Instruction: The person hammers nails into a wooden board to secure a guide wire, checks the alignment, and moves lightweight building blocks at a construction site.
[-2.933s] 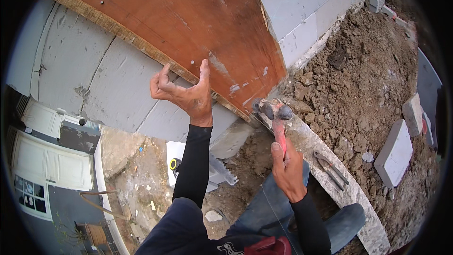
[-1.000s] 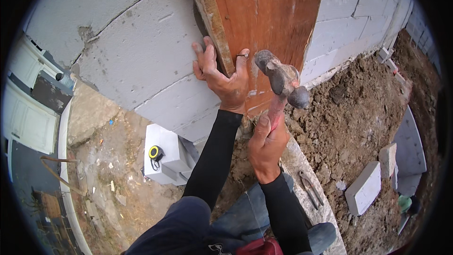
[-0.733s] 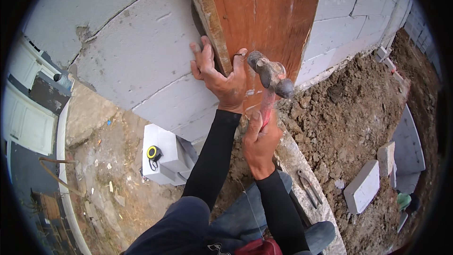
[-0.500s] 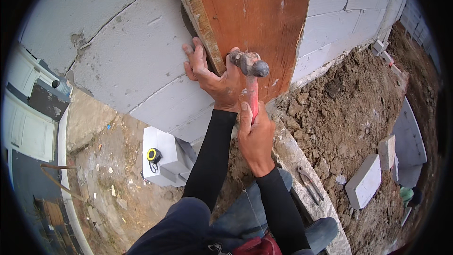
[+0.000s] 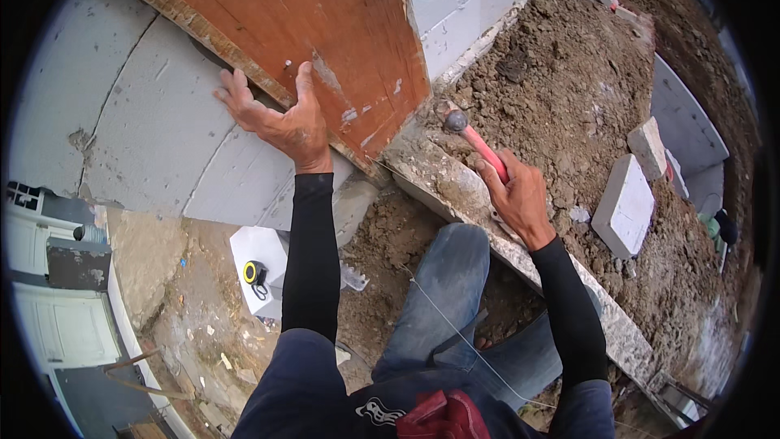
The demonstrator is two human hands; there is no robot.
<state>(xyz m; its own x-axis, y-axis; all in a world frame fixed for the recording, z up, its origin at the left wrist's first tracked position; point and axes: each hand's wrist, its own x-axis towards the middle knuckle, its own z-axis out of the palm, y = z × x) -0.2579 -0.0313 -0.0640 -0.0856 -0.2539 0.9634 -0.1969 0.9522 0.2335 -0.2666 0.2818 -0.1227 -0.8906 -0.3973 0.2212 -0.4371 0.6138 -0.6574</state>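
Note:
My left hand (image 5: 286, 123) is spread at the lower left edge of a reddish-brown wooden board (image 5: 325, 24), fingers over its timber edge strip (image 5: 191, 20) and thumb pointing up across the board's face. Nothing shows in its grasp. A small pale speck lies on the board near the thumb; I cannot make out what it is. My right hand (image 5: 524, 203) is closed around the red handle of a hammer (image 5: 487, 146). The hammer's rounded metal head points up and left, over the concrete ledge and soil, apart from the board. Part of a metal tool shows below my right hand.
Pale block walls (image 5: 146, 106) flank the board. A rough concrete ledge (image 5: 601, 293) runs down to the right beside heaped soil (image 5: 561, 89). A white block (image 5: 624, 207) lies on the soil. At lower left, a yellow-and-black tape measure (image 5: 253, 274) sits on another white block. A thin string (image 5: 447, 321) crosses my legs.
The hammer has swung away from the board to the right and lower, in my right hand. My left hand has spread its thumb wider. The whole view has turned and shifted.

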